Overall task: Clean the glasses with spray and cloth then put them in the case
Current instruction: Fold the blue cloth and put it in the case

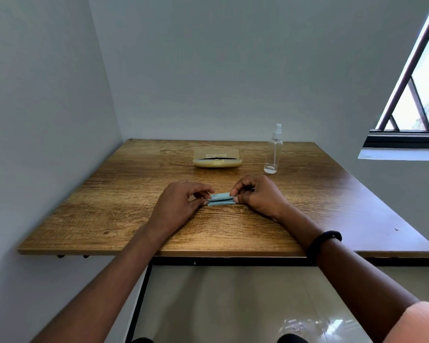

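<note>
Head view: the folded cloth [220, 199] was pinched at its ends by the left hand [181, 204] and right hand [256, 195], on the table [109, 206] in front of the case [217, 158]. The fold could be lost if one pinch slipped. No glasses were discerned.

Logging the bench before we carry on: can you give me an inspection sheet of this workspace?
Surface: wooden table on a dark frame.
Job's things: folded blue cloth at centre; tan case behind it, something dark in its opening; clear spray bottle upright right of the case.
Clutter: nothing seen.
Grips: left hand and right hand each pinch one end of the cloth.
Cables: nothing seen.
Surroundings: pale walls, barred window at right.
</note>
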